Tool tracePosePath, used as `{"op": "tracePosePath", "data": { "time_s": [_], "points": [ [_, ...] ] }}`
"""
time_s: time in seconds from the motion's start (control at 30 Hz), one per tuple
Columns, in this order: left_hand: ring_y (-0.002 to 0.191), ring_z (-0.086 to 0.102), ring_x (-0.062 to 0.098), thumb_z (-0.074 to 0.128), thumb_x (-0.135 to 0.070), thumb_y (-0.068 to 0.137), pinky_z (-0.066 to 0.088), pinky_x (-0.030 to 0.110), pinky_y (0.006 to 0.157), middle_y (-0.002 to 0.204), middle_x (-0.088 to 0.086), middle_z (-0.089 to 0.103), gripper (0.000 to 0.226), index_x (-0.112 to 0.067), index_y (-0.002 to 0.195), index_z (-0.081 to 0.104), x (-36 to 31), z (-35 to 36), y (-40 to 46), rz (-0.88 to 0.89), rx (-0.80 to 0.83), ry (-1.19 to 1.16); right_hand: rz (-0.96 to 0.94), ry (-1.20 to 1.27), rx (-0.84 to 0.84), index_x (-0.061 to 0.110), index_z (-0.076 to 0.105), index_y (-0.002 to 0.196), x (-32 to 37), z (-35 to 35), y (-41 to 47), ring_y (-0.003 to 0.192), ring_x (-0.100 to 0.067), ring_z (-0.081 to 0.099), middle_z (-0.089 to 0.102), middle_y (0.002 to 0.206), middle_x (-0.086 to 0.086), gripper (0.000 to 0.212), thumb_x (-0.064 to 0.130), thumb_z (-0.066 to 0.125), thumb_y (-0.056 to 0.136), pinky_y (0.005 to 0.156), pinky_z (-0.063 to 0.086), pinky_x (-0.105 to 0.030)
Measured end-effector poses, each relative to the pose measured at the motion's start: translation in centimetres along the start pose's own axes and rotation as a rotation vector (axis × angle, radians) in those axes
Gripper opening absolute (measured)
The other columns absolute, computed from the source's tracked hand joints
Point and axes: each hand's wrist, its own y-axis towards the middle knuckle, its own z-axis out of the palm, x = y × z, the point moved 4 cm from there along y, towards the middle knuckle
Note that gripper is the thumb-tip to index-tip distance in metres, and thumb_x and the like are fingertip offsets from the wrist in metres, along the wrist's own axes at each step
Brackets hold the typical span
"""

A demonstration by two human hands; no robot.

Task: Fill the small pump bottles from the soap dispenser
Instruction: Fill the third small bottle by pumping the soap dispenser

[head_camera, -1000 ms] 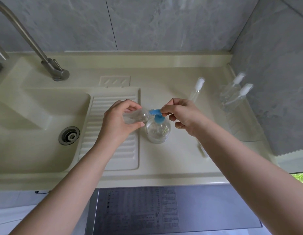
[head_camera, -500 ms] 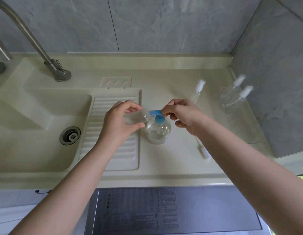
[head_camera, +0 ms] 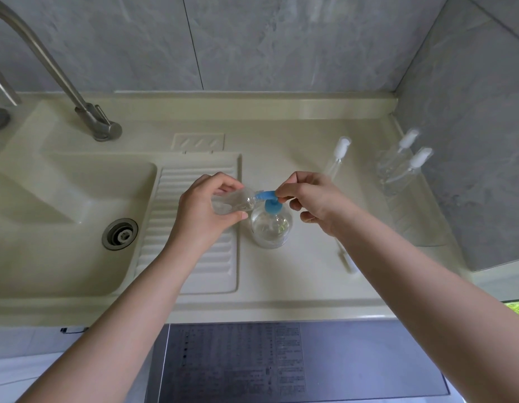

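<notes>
In the head view, one clear soap dispenser [head_camera: 271, 228] with a blue pump top [head_camera: 270, 202] stands upright near the middle of the cream bench [head_camera: 296, 289], just right of the ribbed drainboard [head_camera: 194, 257]. The left hand [head_camera: 207, 212] has its fingers curled round one small clear bottle [head_camera: 233, 201], held tilted on its side with its open neck against the blue spout. The right hand [head_camera: 313, 202] pinches the back of the pump top with thumb and forefinger, the other fingers curled. Three more small pump bottles with white tops show: one [head_camera: 338, 157] behind the right hand, and two [head_camera: 397, 158] side by side at the bench's right edge against the wall. One loose pump piece [head_camera: 347, 261] lies by the right forearm. One sink basin [head_camera: 63, 222] with a drain [head_camera: 119, 234] takes the left side, one tap [head_camera: 95, 123] at its back edge.
</notes>
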Motion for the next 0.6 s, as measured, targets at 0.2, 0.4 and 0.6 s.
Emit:
{"op": "tracePosePath", "data": {
  "time_s": [0.2,0.4,0.6],
  "points": [
    [0.099,0.060,0.001,0.091,-0.015,0.063,0.042,0.011,0.086,0.104,-0.013,0.066,0.045,-0.032,0.097,0.067,0.10,0.05,0.03,-0.010,0.002,-0.007,0.001,0.027,0.018,0.017,0.061,0.069,0.24,-0.19,0.02,0.060,-0.013,0.040,0.067,0.072,0.000,0.016,0.007,0.068,0.081,0.048,0.025,-0.022],
    [0.098,0.061,0.002,0.091,-0.013,0.062,0.041,0.009,0.086,0.102,-0.012,0.066,0.045,-0.028,0.098,0.068,0.11,0.33,0.05,0.001,-0.002,0.004,-0.028,-0.016,0.035,0.018,0.060,0.067,0.38,-0.16,-0.06,0.062,-0.013,0.041,0.066,0.067,0.004,0.020,0.007,0.067,0.082,0.047,0.026,-0.021],
    [0.098,0.060,0.001,0.091,-0.014,0.062,0.042,0.010,0.086,0.102,-0.012,0.066,0.045,-0.028,0.098,0.068,0.03,0.32,0.00,-0.004,-0.010,-0.004,-0.025,-0.027,0.021,0.019,0.060,0.069,0.40,-0.12,-0.11,0.061,-0.012,0.040,0.067,0.066,0.007,0.019,0.008,0.067,0.083,0.048,0.027,-0.021]
  ]
}}
